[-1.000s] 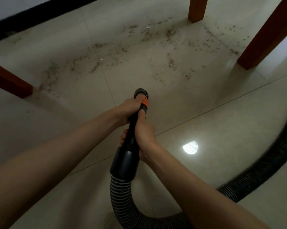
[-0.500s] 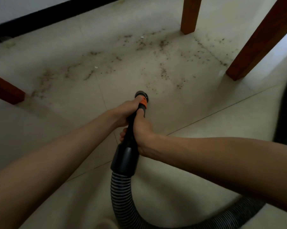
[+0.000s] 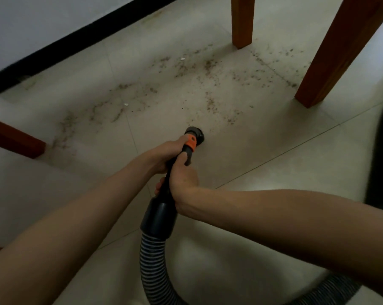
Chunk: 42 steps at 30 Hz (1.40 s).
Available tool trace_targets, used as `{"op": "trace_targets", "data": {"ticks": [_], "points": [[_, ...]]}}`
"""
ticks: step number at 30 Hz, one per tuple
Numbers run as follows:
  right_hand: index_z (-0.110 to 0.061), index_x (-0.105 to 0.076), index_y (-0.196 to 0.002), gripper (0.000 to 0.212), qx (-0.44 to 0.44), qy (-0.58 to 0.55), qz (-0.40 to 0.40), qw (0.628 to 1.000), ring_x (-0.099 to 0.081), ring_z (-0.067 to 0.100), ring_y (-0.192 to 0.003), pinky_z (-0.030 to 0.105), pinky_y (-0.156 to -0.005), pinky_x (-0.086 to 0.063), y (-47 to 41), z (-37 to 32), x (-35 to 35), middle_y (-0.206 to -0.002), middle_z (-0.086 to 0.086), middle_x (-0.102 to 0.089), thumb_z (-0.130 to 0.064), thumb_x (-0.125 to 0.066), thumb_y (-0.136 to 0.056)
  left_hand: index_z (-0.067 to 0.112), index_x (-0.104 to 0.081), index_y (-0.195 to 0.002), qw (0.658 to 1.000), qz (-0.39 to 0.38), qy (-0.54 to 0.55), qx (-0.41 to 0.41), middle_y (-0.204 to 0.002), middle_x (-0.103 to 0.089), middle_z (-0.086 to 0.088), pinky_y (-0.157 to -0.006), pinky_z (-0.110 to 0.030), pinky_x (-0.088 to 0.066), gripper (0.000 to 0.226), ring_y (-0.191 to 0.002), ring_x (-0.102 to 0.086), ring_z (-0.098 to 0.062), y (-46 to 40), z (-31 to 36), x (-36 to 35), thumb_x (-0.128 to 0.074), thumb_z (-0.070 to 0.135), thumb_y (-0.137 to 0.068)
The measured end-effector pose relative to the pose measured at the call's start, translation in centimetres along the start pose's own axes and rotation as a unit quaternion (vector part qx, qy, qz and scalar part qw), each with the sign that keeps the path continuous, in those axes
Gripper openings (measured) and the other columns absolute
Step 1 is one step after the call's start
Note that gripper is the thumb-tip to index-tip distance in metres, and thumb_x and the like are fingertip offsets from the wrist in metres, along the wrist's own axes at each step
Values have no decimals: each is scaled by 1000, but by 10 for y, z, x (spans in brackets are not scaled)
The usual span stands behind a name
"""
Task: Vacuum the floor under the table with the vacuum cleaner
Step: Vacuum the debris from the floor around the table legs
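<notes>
where gritty crumbs speckle glossy tile, both hands' fingers wrap the ribbed hose's nozzle.

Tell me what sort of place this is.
Probably a room in a home, seen from under a dining table: wooden table legs stand on a pale tiled floor, with a dark skirting board along the white wall.

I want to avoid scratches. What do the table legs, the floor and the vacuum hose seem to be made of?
Table legs: likely wood, reddish-brown, smooth.
Floor: glossy pale tile, by its grout lines and sheen.
Vacuum hose: probably flexible ribbed plastic.
</notes>
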State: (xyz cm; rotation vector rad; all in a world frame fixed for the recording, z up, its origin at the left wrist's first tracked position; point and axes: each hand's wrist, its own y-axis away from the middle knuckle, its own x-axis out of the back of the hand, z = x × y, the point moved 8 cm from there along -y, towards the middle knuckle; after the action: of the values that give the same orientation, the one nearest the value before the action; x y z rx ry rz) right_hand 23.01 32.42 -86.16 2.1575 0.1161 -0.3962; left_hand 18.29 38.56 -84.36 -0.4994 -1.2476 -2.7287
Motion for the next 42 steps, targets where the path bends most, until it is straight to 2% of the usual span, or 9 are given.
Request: {"op": "trace_targets", "data": {"ticks": [4,10,21,24,29,32,34,38,42], "points": [[-1,-55,-104,54,0,-15,-9,1000,-50,20,-36,25,-42,-46,-1,-7,-2,-53,9,-52,-47,-28,-102,-1,-48,-103,999,12,-24,19,-76,-57,-14,-55,-26,-47,48,-65,-57,-20,-4,4,4,-34,45,-99],[-6,-52,-97,46,14,-29,-10,999,-52,21,-41,31,-50,-51,-12,-17,-16,-60,10,-54,-46,-29,-101,-1,-48,-112,998,34,-43,18,-76,-58,-15,-37,-16,-45,50,-61,-57,-19,-18,13,18,-34,45,-100],[-3,-51,-108,48,24,-36,-28,999,-53,20,-43,31,-51,-52,-26,-27,-30,-62,9,-55,-46,-31,-101,-4,-46,-124,998,43,-55,8,-79,-58,-14,-35,-16,-44,57,-63,-57,-18,-31,24,34,-36,46,-99],[-1,-52,-111,49,16,-60,-65,996,-54,21,-43,30,-49,-50,-25,-27,-38,-59,11,-53,-45,-32,-101,-4,-48,-118,997,53,-52,6,-77,-58,-14,-34,-15,-43,53,-61,-56,-19,-32,25,42,-37,44,-99],[-3,-52,-104,43,4,-71,-94,993,-58,26,-51,41,-64,-55,-30,-23,-39,-62,13,-56,-43,-36,-101,-3,-47,-107,999,43,-27,7,-74,-56,-14,-34,-14,-41,46,-47,-58,-17,-35,20,43,-38,41,-99],[-5,-52,-99,42,-9,-59,-116,991,-59,27,-54,39,-65,-55,-34,-19,-32,-67,15,-57,-44,-37,-101,-5,-46,-108,999,46,-27,2,-75,-56,-14,-33,-14,-41,46,-56,-56,-19,-40,21,39,-37,40,-100],[-9,-53,-95,40,-9,-39,-126,991,-61,29,-62,39,-68,-55,-36,-19,-31,-75,17,-60,-45,-38,-100,-4,-45,-109,998,49,-29,-2,-75,-56,-14,-32,-15,-41,46,-61,-54,-19,-45,24,39,-36,40,-100],[-5,-51,-128,54,26,37,-117,992,-64,34,-99,43,-95,-51,-46,-16,-38,-112,20,-64,-48,-38,-98,-2,-46,-118,998,51,-22,-9,-77,-56,-14,-43,-22,-47,49,-63,-54,-19,-56,28,45,-35,42,-100],[-1,-52,-125,62,64,83,-93,990,-63,35,-102,44,-94,-51,-57,-18,-45,-115,20,-63,-52,-32,-98,-2,-44,-123,999,53,-10,-9,-78,-56,-14,-43,-21,-48,51,-65,-55,-18,-64,32,49,-35,42,-100]]}}
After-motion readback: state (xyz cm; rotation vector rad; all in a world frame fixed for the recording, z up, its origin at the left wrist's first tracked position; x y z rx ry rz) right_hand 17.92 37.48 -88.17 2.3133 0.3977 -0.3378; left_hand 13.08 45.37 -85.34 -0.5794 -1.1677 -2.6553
